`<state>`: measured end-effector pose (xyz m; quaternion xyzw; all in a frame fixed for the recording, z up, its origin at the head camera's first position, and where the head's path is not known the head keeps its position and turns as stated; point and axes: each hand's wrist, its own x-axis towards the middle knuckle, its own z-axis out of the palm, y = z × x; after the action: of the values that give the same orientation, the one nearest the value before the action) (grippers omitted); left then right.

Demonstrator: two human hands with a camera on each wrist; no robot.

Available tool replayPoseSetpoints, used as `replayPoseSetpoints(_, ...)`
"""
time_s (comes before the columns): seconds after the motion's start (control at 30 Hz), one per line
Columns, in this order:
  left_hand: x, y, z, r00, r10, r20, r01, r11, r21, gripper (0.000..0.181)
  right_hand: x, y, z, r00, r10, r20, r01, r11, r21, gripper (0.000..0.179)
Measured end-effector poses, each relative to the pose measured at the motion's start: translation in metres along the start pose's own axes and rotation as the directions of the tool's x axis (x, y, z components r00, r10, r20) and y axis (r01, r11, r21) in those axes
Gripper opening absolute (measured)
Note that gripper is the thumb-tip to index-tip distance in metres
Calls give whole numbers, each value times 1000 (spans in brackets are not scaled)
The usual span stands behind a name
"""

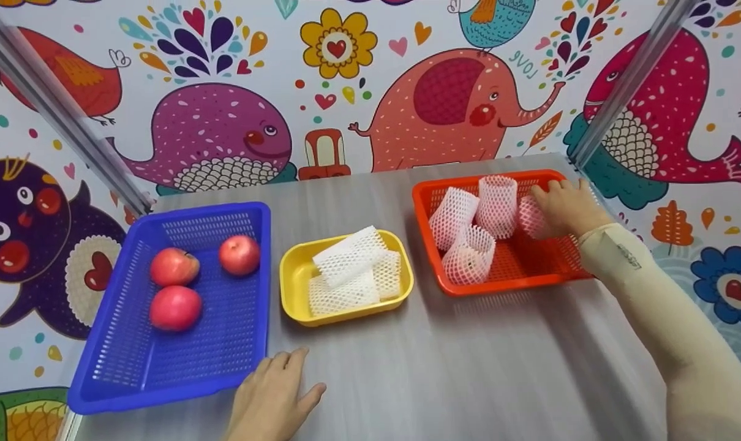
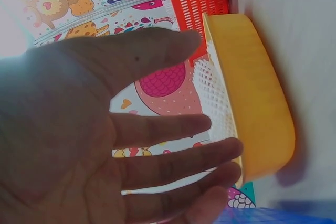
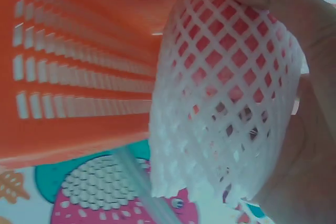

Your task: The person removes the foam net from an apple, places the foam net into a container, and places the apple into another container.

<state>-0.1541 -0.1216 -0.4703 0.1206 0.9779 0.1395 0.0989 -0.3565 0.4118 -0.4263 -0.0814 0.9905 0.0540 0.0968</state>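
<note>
From afar I see the right hand (image 1: 563, 205) grip a netted apple (image 1: 531, 218) in or just above the red basket (image 1: 517, 260), seemingly steadying its sleeve, the empty left hand (image 1: 272, 392) spread-fingered.

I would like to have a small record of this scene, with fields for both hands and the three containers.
left hand: fingers extended, near blue basket
right hand: holds netted fruit at red basket
blue basket: three bare apples
yellow container: white foam nets
red basket: three other netted fruits
</note>
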Motion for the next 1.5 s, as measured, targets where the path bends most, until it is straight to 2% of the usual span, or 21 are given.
replayPoseSetpoints(0.13,3,2,0,999,-16,32,16,1000,-9,61,-15,-14,-20,998,-22,-63,25,998,53,99)
replayPoseSetpoints(0.27,5,3,-2,998,-27,59,28,1000,-11,62,-36,-33,-38,984,-53,-170,74,990,118,99)
replayPoseSetpoints(0.47,7,5,-2,996,-28,86,29,1000,-4,63,-61,-69,-43,935,-129,-329,196,964,179,95)
replayPoseSetpoints(0.67,4,4,0,1000,8,26,-8,1000,-3,62,-83,-114,-35,867,-258,-426,353,921,162,89)
replayPoseSetpoints(0.77,5,5,0,999,-1,38,1,1000,-10,63,-93,-132,-32,839,-320,-440,414,900,136,90)
replayPoseSetpoints(0.9,8,7,-1,995,-36,93,37,999,-19,65,-102,-153,-27,811,-378,-447,468,877,107,92)
replayPoseSetpoints(1.13,7,8,2,997,-20,80,22,999,-24,64,-109,-182,-15,746,-443,-496,505,863,-11,91)
replayPoseSetpoints(1.23,7,8,2,998,-3,64,4,1000,-20,63,-110,-194,-7,730,-461,-504,519,854,-30,90)
replayPoseSetpoints(1.33,7,9,4,999,12,53,-11,1000,-17,63,-111,-206,2,723,-471,-505,531,847,-28,90)
replayPoseSetpoints(1.5,8,10,7,997,7,73,-5,1000,-23,63,-110,-226,23,701,-492,-516,563,826,-22,91)
